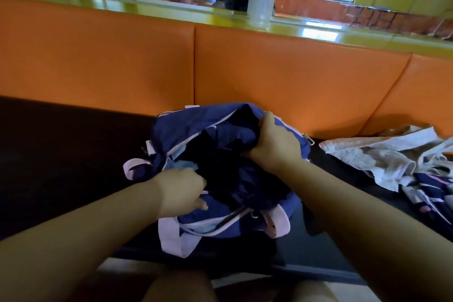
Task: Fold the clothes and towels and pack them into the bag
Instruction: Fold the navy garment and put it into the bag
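Head view shows the blue bag (186, 127) just in front of me on the dark seat (61, 154), its mouth open; it is so crumpled that I cannot tell which way its long side runs; my right hand (273, 141) grips the bag's far rim; my left hand (182, 187) is curled at the bag's near rim, pinching rim or dark clothes (220, 162), I cannot tell which; the towel (377, 154) lies unfolded, well right of the bag, nearer my right hand, partly cut off; deep inside the bag is too dark to see.
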Action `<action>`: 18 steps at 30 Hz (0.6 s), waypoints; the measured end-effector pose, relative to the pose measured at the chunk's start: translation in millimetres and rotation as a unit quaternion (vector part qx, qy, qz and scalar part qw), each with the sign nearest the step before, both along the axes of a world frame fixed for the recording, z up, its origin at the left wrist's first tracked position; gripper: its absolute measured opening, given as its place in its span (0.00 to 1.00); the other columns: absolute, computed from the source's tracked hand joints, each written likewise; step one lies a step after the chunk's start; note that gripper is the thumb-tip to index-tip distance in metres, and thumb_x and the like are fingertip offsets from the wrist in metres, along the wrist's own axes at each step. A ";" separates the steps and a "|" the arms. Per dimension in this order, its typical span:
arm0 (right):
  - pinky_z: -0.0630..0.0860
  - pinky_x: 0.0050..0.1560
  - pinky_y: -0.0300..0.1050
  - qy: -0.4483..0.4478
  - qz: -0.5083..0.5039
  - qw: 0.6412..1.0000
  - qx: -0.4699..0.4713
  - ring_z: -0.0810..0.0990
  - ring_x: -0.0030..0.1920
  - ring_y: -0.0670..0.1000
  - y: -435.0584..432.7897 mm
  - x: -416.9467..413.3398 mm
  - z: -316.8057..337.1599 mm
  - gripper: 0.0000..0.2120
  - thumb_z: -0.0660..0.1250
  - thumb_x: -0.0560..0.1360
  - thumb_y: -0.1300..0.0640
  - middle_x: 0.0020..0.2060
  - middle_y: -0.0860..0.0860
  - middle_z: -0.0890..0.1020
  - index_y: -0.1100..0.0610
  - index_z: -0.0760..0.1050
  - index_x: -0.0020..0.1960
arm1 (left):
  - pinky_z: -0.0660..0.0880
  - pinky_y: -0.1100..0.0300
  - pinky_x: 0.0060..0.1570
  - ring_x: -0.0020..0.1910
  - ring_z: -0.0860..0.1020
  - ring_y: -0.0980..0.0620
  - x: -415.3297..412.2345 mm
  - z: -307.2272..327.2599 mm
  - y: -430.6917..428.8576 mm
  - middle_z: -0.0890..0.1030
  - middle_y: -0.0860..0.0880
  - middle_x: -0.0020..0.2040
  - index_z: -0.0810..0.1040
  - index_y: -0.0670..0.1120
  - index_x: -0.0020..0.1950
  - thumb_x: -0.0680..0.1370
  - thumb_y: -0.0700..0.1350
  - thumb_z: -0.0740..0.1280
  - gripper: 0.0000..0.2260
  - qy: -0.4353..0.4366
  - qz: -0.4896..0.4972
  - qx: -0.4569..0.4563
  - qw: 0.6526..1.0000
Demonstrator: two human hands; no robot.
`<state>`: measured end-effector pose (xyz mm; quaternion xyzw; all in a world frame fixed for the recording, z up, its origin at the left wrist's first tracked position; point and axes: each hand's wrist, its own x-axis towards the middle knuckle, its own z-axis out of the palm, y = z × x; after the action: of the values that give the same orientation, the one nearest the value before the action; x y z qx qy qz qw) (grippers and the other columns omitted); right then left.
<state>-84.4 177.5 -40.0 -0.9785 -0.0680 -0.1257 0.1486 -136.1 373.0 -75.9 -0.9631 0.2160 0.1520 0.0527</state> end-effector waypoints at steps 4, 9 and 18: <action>0.69 0.36 0.49 0.038 -0.049 0.994 0.095 0.73 0.37 0.57 4.2 6.8 0.9 0.23 0.70 0.68 0.51 0.32 0.48 0.70 0.57 0.58 0.51 | 0.75 0.54 0.53 0.56 0.77 0.50 0.4 10.1 -1.5 0.81 0.50 0.55 0.79 0.48 0.59 0.75 0.46 0.68 0.13 0.062 -0.012 -0.086 0.994; 0.69 0.33 0.48 0.075 -0.101 0.959 0.253 0.76 0.36 0.56 12.8 14.6 8.2 0.26 0.66 0.70 0.56 0.33 0.51 0.73 0.62 0.59 0.62 | 0.71 0.63 0.58 0.56 0.75 0.61 -5.1 31.1 1.6 0.80 0.59 0.58 0.81 0.56 0.54 0.75 0.45 0.68 0.10 0.133 -0.017 -0.208 0.969; 0.66 0.48 0.43 0.163 -0.273 0.677 0.663 0.70 0.47 0.54 50.8 49.0 10.5 0.14 0.53 0.80 0.54 0.50 0.56 0.76 0.60 0.66 0.62 | 0.71 0.71 0.48 0.46 0.78 0.62 -7.5 52.0 7.4 0.79 0.62 0.44 0.84 0.50 0.44 0.75 0.37 0.67 0.10 0.237 -0.066 -0.299 0.922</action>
<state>-35.4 228.2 -29.5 -0.6032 0.3289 -0.0109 0.7265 -143.6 380.4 -23.9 -0.8533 0.3210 0.2999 -0.2808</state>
